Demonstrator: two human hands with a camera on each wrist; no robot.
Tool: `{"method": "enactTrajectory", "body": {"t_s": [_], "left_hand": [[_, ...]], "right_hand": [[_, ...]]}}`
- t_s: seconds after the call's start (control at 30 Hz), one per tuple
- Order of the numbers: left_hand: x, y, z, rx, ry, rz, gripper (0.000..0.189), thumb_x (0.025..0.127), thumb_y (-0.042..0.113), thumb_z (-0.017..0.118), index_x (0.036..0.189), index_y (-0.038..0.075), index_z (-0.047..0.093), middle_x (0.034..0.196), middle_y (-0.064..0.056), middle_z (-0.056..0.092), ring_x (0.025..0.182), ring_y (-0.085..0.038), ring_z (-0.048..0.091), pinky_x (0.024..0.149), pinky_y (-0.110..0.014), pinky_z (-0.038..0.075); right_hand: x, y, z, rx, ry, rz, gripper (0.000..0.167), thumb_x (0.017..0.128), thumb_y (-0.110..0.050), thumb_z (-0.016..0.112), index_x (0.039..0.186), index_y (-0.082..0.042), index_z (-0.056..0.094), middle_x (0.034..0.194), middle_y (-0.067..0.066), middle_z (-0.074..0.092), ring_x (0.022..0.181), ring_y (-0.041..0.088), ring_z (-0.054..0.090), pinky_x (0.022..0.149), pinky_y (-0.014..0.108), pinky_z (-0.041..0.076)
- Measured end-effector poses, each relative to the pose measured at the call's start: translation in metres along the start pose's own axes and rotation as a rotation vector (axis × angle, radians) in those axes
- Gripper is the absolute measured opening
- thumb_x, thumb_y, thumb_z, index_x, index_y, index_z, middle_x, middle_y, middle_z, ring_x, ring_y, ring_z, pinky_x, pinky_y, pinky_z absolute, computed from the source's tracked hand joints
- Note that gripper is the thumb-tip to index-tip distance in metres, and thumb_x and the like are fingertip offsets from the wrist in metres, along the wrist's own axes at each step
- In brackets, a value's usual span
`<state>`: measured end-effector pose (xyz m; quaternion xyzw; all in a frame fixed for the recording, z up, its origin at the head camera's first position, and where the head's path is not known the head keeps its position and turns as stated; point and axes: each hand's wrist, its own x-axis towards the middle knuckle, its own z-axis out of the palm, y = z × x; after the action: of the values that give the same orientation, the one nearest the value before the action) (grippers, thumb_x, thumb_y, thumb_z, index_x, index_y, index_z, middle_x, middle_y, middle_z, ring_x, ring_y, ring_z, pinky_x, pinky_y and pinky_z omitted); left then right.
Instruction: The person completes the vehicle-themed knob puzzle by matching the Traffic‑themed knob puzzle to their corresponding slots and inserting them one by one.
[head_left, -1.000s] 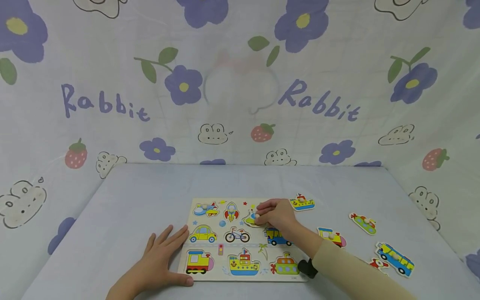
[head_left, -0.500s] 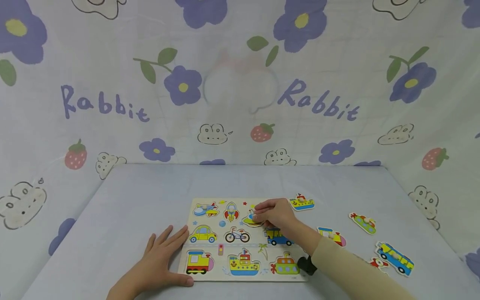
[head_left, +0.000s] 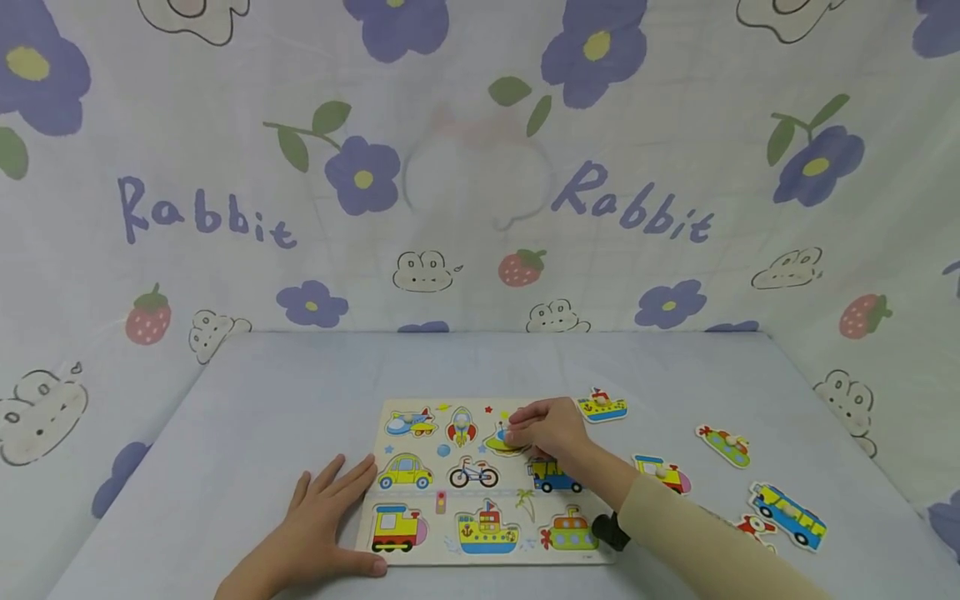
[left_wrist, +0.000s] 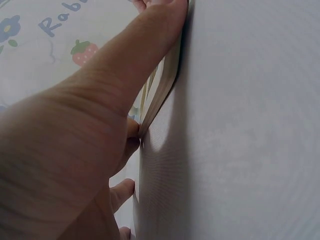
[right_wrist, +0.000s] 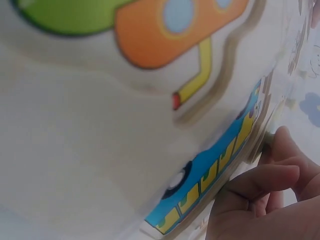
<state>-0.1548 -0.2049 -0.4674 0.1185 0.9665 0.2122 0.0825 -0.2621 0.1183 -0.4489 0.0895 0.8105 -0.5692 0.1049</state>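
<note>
Left hand [head_left: 315,525] touches puzzle board [head_left: 438,537] at left edge, wide table [head_left: 337,367] behind.

In the head view the left hand [head_left: 318,521] lies left of centre in the lower frame, fingers spread toward the upper right, thumb [head_left: 360,564] stretched rightward, its bare wrist [head_left: 258,571] rising from the bottom edge. The right arm, in a cream sleeve [head_left: 697,533], slants in from the lower right; the right hand [head_left: 553,432], right of centre, points left, thumb and bent fingers pinching.
</note>
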Motion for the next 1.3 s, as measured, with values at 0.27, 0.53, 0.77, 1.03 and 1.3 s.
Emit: {"method": "enactTrajectory", "body": {"t_s": [0.27, 0.53, 0.77, 1.03, 1.3], "left_hand": [[0.0003, -0.0008, 0.0007, -0.007, -0.006, -0.006, 0.123, 0.051, 0.078, 0.078, 0.152, 0.019, 0.041, 0.158, 0.006, 0.031, 0.147, -0.036, 0.007, 0.107, -0.07, -0.006], [-0.0006, -0.0006, 0.0008, -0.002, 0.013, 0.01, 0.123, 0.05, 0.079, 0.076, 0.152, 0.019, 0.041, 0.157, 0.006, 0.031, 0.147, -0.036, 0.009, 0.107, -0.07, -0.005], [0.0002, 0.0003, 0.001, 0.001, 0.013, 0.02, 0.123, 0.051, 0.081, 0.075, 0.152, 0.019, 0.041, 0.158, 0.006, 0.031, 0.147, -0.035, 0.009, 0.108, -0.069, -0.005], [0.0015, -0.001, -0.0002, 0.004, 0.01, 0.011, 0.123, 0.051, 0.078, 0.078, 0.152, 0.018, 0.041, 0.158, 0.006, 0.031, 0.147, -0.036, 0.008, 0.107, -0.07, -0.005], [0.0015, -0.0018, 0.0025, -0.006, 0.002, -0.002, 0.123, 0.051, 0.076, 0.079, 0.152, 0.018, 0.041, 0.157, 0.006, 0.031, 0.147, -0.036, 0.008, 0.107, -0.07, -0.006]], "right_hand": [[-0.0003, -0.0035, 0.001, -0.031, 0.01, 0.009, 0.02, 0.076, -0.008, 0.085, 0.092, -0.005, 0.074, 0.078, 0.005, 0.072, 0.047, 0.015, 0.046, 0.042, 0.023, 0.032], [0.0007, -0.0065, 0.0004, -0.063, 0.001, 0.017, 0.019, 0.077, -0.008, 0.085, 0.092, -0.006, 0.073, 0.077, 0.004, 0.072, 0.049, 0.017, 0.045, 0.043, 0.024, 0.033], [-0.0007, -0.0066, 0.0009, -0.167, 0.02, -0.083, 0.016, 0.079, -0.009, 0.084, 0.09, -0.007, 0.073, 0.075, 0.002, 0.068, 0.064, 0.019, 0.059, 0.05, 0.026, 0.043], [-0.0015, -0.0048, 0.0047, -0.197, 0.026, -0.153, 0.013, 0.079, -0.009, 0.083, 0.087, -0.007, 0.073, 0.074, 0.001, 0.068, 0.067, 0.017, 0.062, 0.055, 0.027, 0.05], [-0.0017, -0.004, 0.0039, -0.148, 0.012, -0.083, 0.015, 0.08, -0.01, 0.083, 0.091, -0.005, 0.073, 0.075, 0.002, 0.069, 0.065, 0.018, 0.061, 0.051, 0.026, 0.048]]}}
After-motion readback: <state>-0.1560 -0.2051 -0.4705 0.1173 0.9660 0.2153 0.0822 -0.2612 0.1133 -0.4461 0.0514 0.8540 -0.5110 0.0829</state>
